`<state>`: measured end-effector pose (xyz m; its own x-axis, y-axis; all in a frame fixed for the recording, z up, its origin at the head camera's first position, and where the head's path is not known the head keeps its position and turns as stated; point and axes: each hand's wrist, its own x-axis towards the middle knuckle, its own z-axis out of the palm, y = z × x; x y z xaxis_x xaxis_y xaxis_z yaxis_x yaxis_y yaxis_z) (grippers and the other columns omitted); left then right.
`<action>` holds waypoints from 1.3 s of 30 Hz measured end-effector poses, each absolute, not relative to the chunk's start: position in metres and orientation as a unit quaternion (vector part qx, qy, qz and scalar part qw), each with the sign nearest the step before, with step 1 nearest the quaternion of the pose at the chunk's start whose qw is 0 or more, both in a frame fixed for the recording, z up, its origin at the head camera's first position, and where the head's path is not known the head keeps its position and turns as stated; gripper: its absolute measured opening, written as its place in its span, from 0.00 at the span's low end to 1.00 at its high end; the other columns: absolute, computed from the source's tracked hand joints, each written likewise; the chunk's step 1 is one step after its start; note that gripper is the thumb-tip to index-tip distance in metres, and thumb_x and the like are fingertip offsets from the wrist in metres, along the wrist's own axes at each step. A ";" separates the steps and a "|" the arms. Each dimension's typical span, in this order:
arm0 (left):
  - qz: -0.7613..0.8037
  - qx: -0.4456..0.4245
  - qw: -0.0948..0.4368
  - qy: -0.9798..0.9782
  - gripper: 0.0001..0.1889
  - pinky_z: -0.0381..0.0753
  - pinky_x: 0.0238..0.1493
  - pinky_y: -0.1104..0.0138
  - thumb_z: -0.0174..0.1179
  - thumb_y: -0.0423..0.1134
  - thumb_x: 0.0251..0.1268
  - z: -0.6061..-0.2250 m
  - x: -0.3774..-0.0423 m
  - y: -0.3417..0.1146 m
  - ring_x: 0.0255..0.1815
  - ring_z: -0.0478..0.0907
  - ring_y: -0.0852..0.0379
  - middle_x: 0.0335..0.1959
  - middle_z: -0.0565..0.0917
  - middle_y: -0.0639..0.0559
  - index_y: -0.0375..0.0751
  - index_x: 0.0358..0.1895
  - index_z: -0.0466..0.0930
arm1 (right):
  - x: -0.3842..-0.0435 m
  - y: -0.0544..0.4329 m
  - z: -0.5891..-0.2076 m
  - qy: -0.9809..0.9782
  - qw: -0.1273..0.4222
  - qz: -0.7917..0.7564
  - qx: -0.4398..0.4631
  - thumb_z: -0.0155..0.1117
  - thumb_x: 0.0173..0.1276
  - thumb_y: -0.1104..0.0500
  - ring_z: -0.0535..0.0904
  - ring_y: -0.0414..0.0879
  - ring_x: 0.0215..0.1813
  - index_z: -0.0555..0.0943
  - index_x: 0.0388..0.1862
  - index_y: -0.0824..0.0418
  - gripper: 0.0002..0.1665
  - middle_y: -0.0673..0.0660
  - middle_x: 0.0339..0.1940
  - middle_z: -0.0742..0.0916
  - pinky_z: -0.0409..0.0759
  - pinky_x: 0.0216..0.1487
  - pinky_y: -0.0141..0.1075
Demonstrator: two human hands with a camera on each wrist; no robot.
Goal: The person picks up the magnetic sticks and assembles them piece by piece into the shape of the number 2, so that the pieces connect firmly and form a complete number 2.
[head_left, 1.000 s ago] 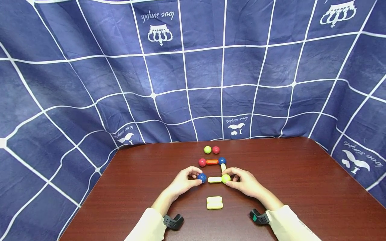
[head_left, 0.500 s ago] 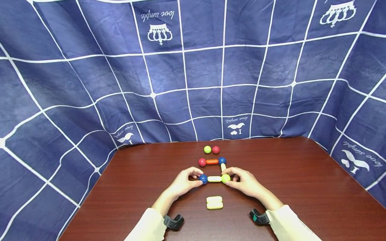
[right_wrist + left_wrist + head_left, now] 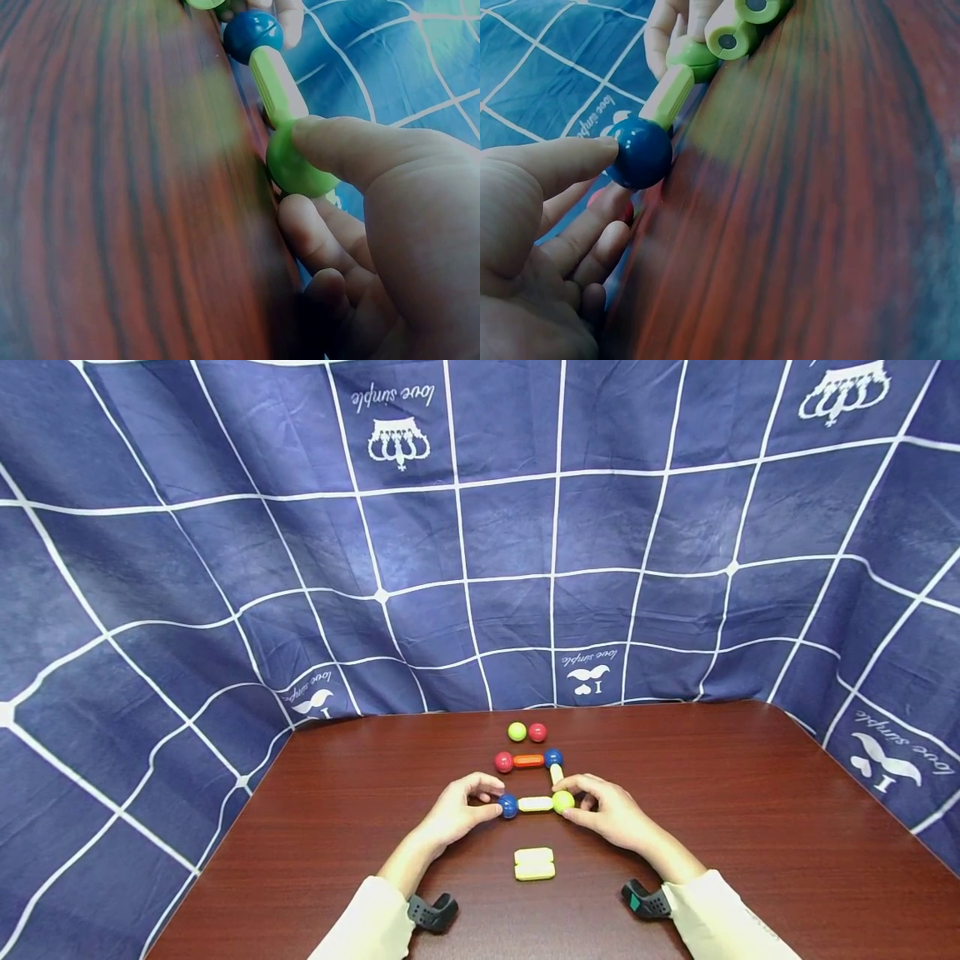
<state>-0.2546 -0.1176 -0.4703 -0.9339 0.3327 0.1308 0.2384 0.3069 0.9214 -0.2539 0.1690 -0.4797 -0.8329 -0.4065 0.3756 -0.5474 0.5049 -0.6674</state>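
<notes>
My left hand pinches a blue ball between thumb and fingers. The ball meets the left end of a yellow rod, whose other end joins a yellow-green ball. My right hand pinches that yellow-green ball. From it a second yellow rod, partly behind the right fingers, runs back to another blue ball. There an orange-red rod links leftward to a red ball. Together the pieces form a shape open on the left side.
Two yellow rods lie side by side nearer the front, between the forearms. Farther back sit a loose yellow-green ball and a red ball. A blue gridded curtain hangs behind the brown table.
My left hand has brought the blue ball slightly right, and the gap between it and the yellow rod's end has closed. The right hand has stayed on the yellow-green ball.
</notes>
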 end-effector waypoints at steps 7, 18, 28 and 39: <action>0.581 0.150 0.022 0.800 0.13 0.72 0.40 0.73 0.68 0.29 0.58 -0.472 -0.255 -0.118 0.38 0.75 0.59 0.38 0.83 0.43 0.35 0.47 0.82 | -0.254 0.167 -0.479 -0.868 0.087 0.407 0.270 0.74 0.61 0.58 0.74 0.30 0.30 0.84 0.51 0.50 0.18 0.45 0.39 0.85 0.74 0.33 0.27; 0.525 0.212 0.042 0.824 0.08 0.73 0.36 0.74 0.67 0.36 0.62 -0.474 -0.237 -0.113 0.31 0.75 0.67 0.30 0.81 0.55 0.42 0.44 0.85 | -0.260 0.166 -0.480 -0.877 0.102 0.390 0.262 0.74 0.61 0.57 0.72 0.30 0.26 0.84 0.52 0.49 0.18 0.46 0.39 0.84 0.72 0.29 0.28; 0.384 0.284 -0.004 0.878 0.10 0.61 0.54 0.62 0.69 0.46 0.61 -0.470 -0.214 -0.107 0.43 0.75 0.66 0.37 0.84 0.61 0.56 0.45 0.86 | -0.266 0.164 -0.472 -0.894 0.047 0.382 0.231 0.72 0.64 0.53 0.74 0.34 0.22 0.83 0.54 0.46 0.18 0.46 0.40 0.84 0.74 0.26 0.30; 0.367 0.297 -0.008 0.881 0.06 0.60 0.54 0.59 0.68 0.45 0.62 -0.473 -0.216 -0.107 0.47 0.73 0.67 0.39 0.84 0.66 0.59 0.41 0.89 | -0.273 0.163 -0.472 -0.893 0.037 0.390 0.219 0.71 0.65 0.52 0.75 0.35 0.20 0.83 0.54 0.47 0.19 0.46 0.39 0.84 0.74 0.25 0.31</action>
<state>-0.2160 -0.1072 -0.4731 -0.8229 0.5180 0.2334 0.5305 0.5532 0.6423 -0.2725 0.1631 -0.4724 -0.9011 -0.3633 0.2367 -0.4205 0.5992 -0.6813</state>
